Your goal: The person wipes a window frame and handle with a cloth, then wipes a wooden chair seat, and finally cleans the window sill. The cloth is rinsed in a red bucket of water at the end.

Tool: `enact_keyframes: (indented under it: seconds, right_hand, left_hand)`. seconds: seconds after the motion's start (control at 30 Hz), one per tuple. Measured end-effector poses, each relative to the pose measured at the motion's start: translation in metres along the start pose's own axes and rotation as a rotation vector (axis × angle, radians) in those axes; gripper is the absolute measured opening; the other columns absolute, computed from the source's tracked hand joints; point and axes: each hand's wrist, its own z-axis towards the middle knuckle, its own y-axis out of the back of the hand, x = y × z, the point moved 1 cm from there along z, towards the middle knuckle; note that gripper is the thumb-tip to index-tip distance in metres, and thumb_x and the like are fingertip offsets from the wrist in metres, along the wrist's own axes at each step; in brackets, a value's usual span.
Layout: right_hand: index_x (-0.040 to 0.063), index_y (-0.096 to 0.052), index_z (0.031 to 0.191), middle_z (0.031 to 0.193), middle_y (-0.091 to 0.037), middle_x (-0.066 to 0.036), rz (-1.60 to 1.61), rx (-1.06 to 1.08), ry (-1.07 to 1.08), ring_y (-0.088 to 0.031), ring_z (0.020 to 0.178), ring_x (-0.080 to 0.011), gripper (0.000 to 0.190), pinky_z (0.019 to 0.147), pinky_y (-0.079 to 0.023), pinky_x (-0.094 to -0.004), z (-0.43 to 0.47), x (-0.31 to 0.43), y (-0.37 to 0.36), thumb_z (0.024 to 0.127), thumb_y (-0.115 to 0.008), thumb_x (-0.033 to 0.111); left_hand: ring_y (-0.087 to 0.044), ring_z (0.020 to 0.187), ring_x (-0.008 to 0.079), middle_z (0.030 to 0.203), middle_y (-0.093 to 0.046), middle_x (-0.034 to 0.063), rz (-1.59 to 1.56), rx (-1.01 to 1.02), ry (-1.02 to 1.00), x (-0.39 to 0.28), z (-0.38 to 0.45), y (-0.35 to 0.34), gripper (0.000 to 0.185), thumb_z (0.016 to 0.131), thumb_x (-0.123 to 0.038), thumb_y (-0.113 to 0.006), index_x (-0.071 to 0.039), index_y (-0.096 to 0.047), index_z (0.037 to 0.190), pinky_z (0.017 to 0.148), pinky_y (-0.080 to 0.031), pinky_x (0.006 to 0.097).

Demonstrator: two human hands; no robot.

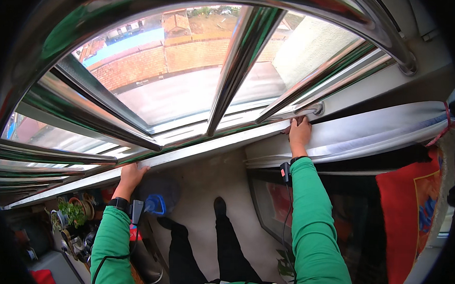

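Observation:
My left hand (pixel 131 177) rests on the front edge of the white windowsill (pixel 196 150), its thumb pointing along the edge and its fingertips hidden. Farther right along the same sill is my right hand (pixel 301 130), fingers bent over a small dark brown piece of cloth (pixel 286 130) that shows beside them. Just beyond the right hand, a shiny metal guard rail (pixel 278 114) meets the wall at a round flange (pixel 320 108). Both wrists wear dark straps with small cabled devices.
Metal bars (pixel 232 70) stand before the window glass (pixel 184 90). A white curtain (pixel 384 130) tied with red hangs right, above a dark glass-fronted panel (pixel 270 204). On the floor stands a water jug with a blue handle (pixel 156 203); potted plants (pixel 74 213) are at left.

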Motion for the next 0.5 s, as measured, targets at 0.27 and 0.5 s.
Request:
enact_keyframes:
  seconds: [0.27,0.5]
  right_hand:
    - [-0.005,-0.062,0.105,0.098,-0.071,-0.020,0.477,0.838,-0.010,-0.066,0.049,-0.0245,0.026,0.046,-0.052,-0.0328,0.026,0.003,0.023,0.088,-0.051,0.011]
    - [0.002,-0.065,0.110,0.098,-0.071,-0.015,0.648,0.560,-0.171,-0.068,0.094,-0.0282,0.028,0.083,-0.052,-0.0384,-0.015,-0.012,0.057,0.086,-0.060,0.017]
  left_hand:
    - [-0.061,0.084,0.0360,0.090,-0.063,0.0175,0.000,-0.050,-0.033,0.011,0.003,-0.009,0.052,0.072,-0.034,-0.085,0.001,-0.061,0.102,0.075,-0.049,0.0442]
    - [-0.063,0.099,0.0419,0.104,-0.067,0.0233,0.050,0.056,0.029,0.004,0.004,-0.001,0.059,0.075,-0.039,-0.080,0.001,-0.064,0.115,0.086,-0.050,0.0461]
